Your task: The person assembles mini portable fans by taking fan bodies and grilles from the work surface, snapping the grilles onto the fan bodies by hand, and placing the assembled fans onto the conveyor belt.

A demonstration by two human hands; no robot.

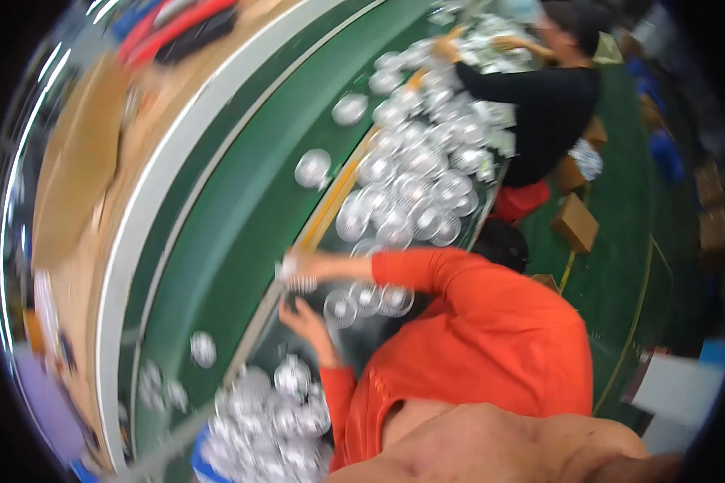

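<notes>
My right hand reaches out over the dark worktop beside the green belt, closed on a clear round ribbed plastic piece, blurred by motion. Just below it is my left hand, fingers apart and nothing seen in them. By my right forearm, a short row of the same clear discs lies on the worktop, one of them a disc nearest my left hand. Beyond my arms spreads a large heap of clear round pieces. Another pile fills a blue container near my left forearm.
A few clear pieces lie spaced along the green belt, which curves past on the left. A co-worker in black handles pieces at the heap's far end. Cardboard boxes stand on the green floor at right.
</notes>
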